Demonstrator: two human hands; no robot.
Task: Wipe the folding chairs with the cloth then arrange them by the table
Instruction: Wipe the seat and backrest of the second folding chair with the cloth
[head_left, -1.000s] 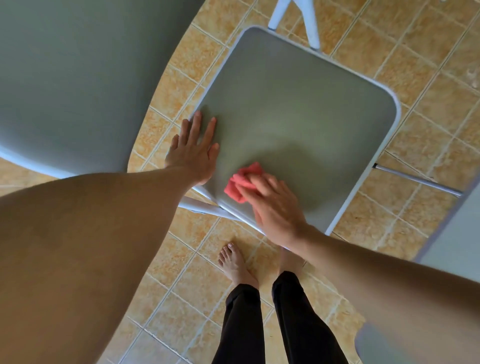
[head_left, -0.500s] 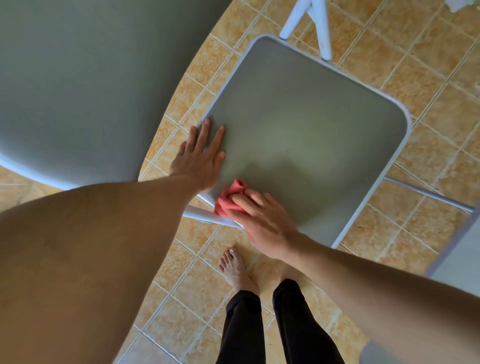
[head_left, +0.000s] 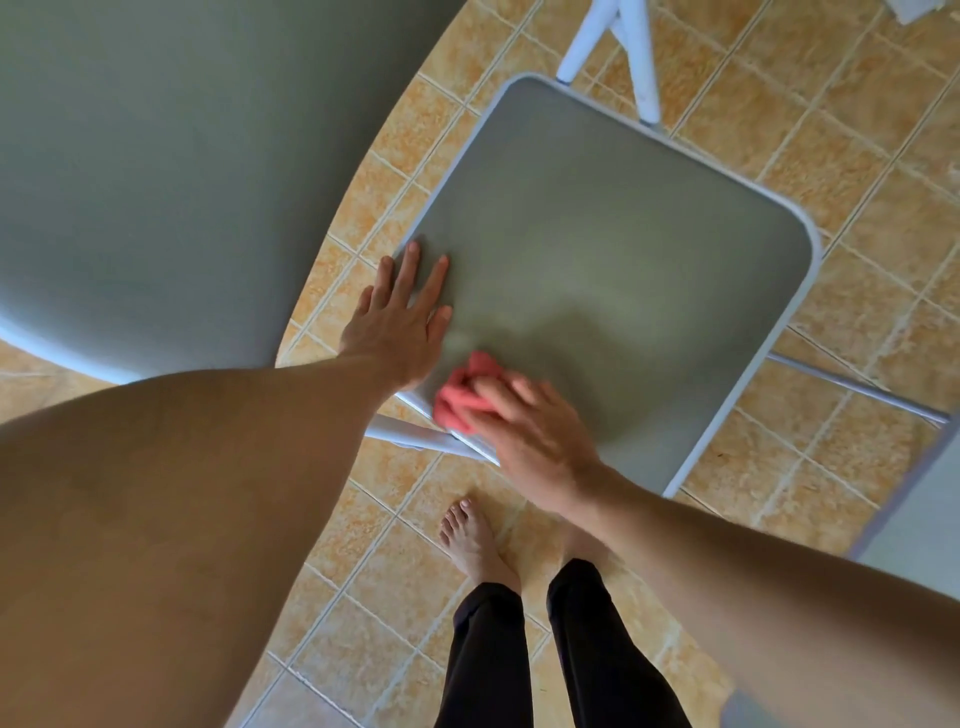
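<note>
A folding chair's grey seat (head_left: 649, 249) with a pale metal frame fills the middle of the view, seen from above. My left hand (head_left: 400, 322) lies flat with fingers spread on the seat's near left edge. My right hand (head_left: 535, 431) presses a crumpled pink cloth (head_left: 460, 395) onto the seat's near corner; the hand is blurred with motion. The cloth sits just right of my left hand and partly under my right fingers.
A large grey round table (head_left: 182, 171) fills the upper left, close to the chair. White chair legs (head_left: 634, 57) stand beyond the seat. Another grey surface (head_left: 924, 514) edges in at the right. My bare feet (head_left: 472, 540) stand on orange floor tiles.
My right hand slid the cloth left along the seat's near edge and is now coming back slightly. My left hand stayed flat on the seat's left edge.
</note>
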